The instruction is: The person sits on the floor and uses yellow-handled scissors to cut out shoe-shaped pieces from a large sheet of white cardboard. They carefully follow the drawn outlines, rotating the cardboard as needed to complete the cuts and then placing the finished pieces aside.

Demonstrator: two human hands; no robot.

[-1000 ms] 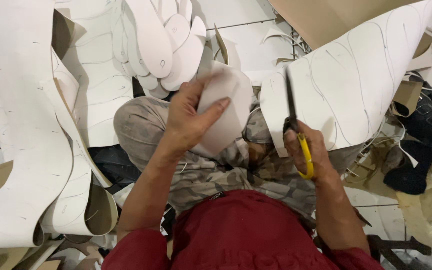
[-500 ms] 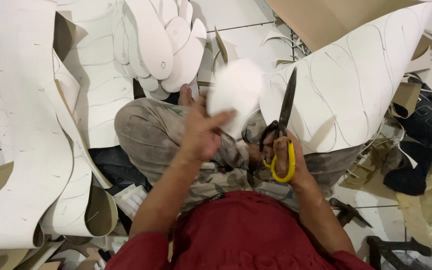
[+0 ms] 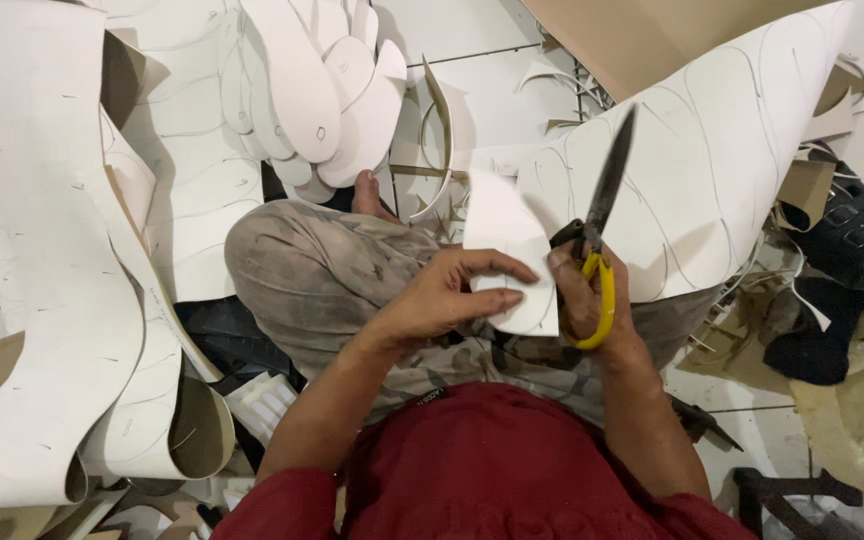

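Observation:
I sit cross-legged on the floor. My left hand (image 3: 447, 298) grips a white cardboard piece (image 3: 505, 240) with a curved pencil outline, holding it upright above my lap. My right hand (image 3: 588, 300) holds scissors (image 3: 602, 215) with yellow handles and dark blades; the blades are closed and point up and to the right, beside the right edge of the piece. The two hands nearly touch at the piece's lower edge.
A pile of cut white sole shapes (image 3: 327, 90) lies ahead. A large white sheet with traced outlines (image 3: 732, 160) rests to my right. Long curled white offcuts (image 3: 52, 300) lie at left. Dark straps (image 3: 842, 260) and brown board scraps (image 3: 642, 30) lie around.
My left hand turned the white piece and brought it lower and to the right. My right hand tilted the scissors so the blades now lean right, next to the piece.

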